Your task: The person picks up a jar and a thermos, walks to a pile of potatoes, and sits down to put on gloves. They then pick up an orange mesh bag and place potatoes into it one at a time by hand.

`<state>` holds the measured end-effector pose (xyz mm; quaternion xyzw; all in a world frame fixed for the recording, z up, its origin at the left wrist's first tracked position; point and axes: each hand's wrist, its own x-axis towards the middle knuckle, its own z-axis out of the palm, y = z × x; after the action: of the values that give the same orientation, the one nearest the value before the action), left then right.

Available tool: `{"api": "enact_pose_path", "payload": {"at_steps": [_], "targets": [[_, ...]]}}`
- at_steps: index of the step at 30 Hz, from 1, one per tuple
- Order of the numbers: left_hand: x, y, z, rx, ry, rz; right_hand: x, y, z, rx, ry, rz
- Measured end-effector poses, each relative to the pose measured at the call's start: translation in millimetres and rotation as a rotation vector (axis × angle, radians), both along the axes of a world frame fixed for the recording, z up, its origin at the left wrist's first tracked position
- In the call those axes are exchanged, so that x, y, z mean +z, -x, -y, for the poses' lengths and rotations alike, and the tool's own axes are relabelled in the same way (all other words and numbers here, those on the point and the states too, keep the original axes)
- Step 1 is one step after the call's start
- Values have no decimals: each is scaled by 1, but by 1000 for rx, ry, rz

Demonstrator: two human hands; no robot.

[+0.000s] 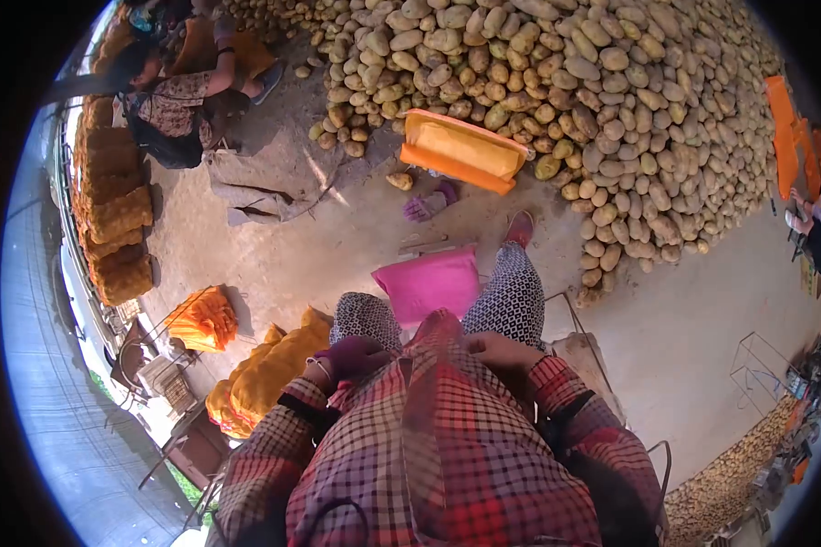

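Observation:
My left hand [359, 356] wears a purple glove and rests at my waist, by my left thigh. Its fingers are mostly hidden. My right hand [502, 350] is bare and lies against the hem of my checked shirt [438, 428], over my right thigh. Its fingers bend inward, and I cannot see whether they grip anything. Between my knees is a flat pink piece [431, 281], like a sheet or cover. Beyond it on the floor lies a purple glove [431, 202]. An orange box-like container [465, 150] with a pale orange inside lies tilted against the potatoes.
A big potato heap [629, 109] fills the far right. Full yellow net sacks [278, 369] and an orange net bundle [201, 319] stand at left, near stacked sacks [114, 201]. Another person [178, 105] crouches upper left beside a grey cloth [260, 187]. A wire frame [759, 374] stands right.

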<state>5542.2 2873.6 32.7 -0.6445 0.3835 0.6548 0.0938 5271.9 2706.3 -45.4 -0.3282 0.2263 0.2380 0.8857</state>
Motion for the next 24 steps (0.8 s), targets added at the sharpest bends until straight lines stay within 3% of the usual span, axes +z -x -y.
{"api": "enact_pose_path", "payload": {"at_steps": [1,2,4,6,8,10,12,13,15,18,20,22,24], "targets": [[-21,-10,19,11,165,-37,-24,-5,17,142,289,89],[-46,-19,33,33,330,-83,-49,-13,32,119,256,73],[-74,-25,84,453,248,42,-97,-31,59,226,364,-17],[-119,-44,128,869,117,-114,-149,-62,89,183,296,-180],[-185,-68,155,916,192,-108,-196,-100,123,150,464,-259],[-252,-91,176,959,273,-112,-298,-130,129,43,782,-226],[-293,-104,194,1357,152,-182,-379,-167,138,36,1037,-378],[-303,-113,203,1405,144,-220,-418,-186,136,50,1026,-365],[-338,-128,202,1480,137,-281,-496,-222,122,-162,1211,-626],[-378,-137,202,1575,148,-341,-554,-257,109,-242,1281,-768],[-397,-145,208,1652,154,-144,-601,-262,96,-94,1302,-702],[-408,-154,215,1684,196,-168,-620,-266,85,32,1324,-634],[-414,-165,216,1654,479,-231,-615,-271,80,153,1236,-664]]}}
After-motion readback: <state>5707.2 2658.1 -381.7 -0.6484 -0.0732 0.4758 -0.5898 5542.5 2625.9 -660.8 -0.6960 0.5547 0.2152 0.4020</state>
